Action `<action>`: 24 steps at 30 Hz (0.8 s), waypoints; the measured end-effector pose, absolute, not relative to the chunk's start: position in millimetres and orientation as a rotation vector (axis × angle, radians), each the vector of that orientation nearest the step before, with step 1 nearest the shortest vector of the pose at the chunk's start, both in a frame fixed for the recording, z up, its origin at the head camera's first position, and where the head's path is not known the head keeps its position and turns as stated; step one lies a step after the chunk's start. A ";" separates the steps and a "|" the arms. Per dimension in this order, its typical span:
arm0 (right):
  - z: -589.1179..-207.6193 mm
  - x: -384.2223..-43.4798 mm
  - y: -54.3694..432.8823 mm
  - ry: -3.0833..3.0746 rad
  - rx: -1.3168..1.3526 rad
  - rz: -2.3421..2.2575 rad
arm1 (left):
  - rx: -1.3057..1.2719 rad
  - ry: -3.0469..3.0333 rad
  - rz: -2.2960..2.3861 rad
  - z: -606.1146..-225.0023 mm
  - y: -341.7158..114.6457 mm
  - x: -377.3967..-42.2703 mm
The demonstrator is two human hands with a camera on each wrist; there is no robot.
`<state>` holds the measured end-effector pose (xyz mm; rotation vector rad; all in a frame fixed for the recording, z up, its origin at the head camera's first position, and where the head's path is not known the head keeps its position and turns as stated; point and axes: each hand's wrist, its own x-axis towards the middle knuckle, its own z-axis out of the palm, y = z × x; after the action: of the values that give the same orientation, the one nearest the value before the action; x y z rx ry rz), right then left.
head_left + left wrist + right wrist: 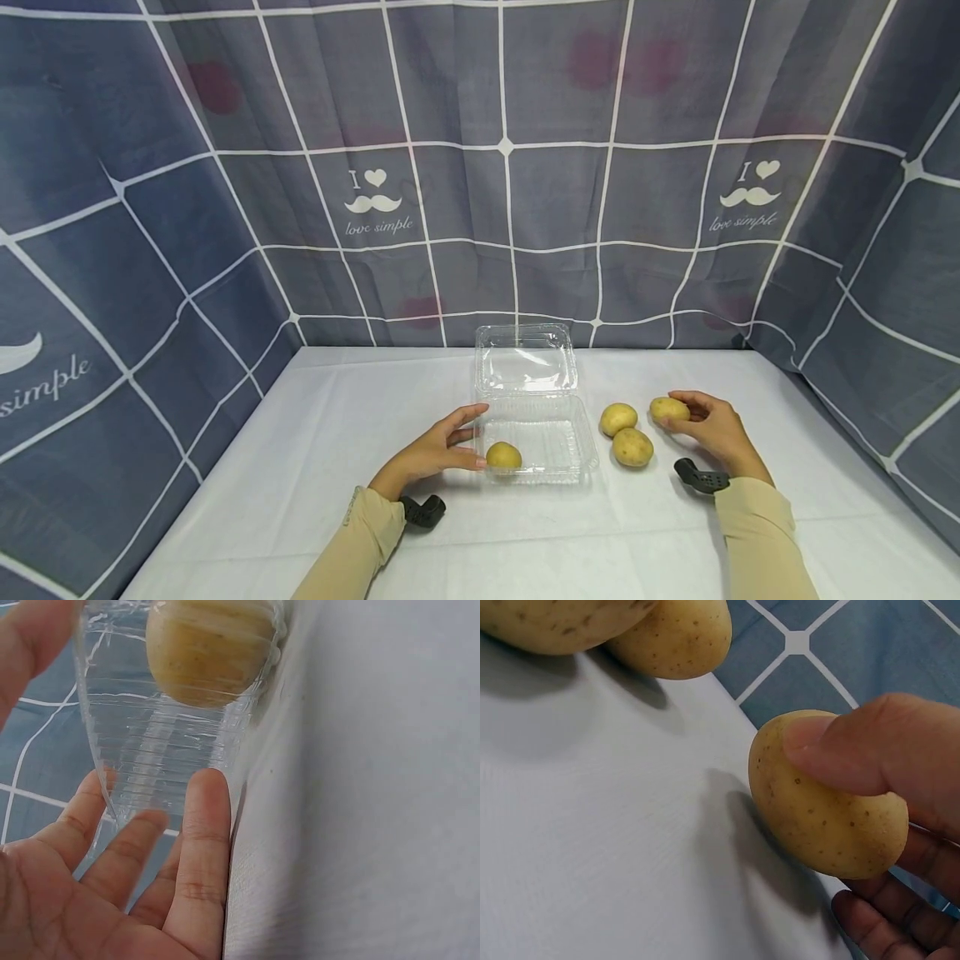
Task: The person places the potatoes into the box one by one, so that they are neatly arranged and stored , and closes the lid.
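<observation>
The left hand (438, 448), fingers spread, touches one clear container (553, 429) holding one potato (503, 455); two more potatoes (633, 448) lie nearby, and the right hand (714, 427) pinches a fourth potato (667, 409).

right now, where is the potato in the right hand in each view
Head: lower right, the potato in the right hand.
Left wrist: not in it.
Right wrist: right of centre, in the same hand.
Shared landmark: the white-lined curtain, in all three.

Left hand (437, 450) spreads, right hand (716, 427) pinches, lower fingers (877, 926) seemingly bent.
</observation>
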<state>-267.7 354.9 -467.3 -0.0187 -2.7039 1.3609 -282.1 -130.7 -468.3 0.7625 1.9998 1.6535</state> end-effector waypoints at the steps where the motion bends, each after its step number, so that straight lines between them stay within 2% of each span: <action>1: -466.4 -267.6 355.0 -2.704 -0.024 1.361 | 0.760 2.003 1.650 -468.3 -130.6 -282.2; 24: -439.5 -265.1 337.9 -2.633 0.136 1.423 | 0.795 1.970 1.672 -471.3 -131.4 -283.5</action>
<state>-265.1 337.9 -439.5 0.1360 -2.6326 1.4225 -283.5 -131.4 -471.3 0.7946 1.9698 1.6716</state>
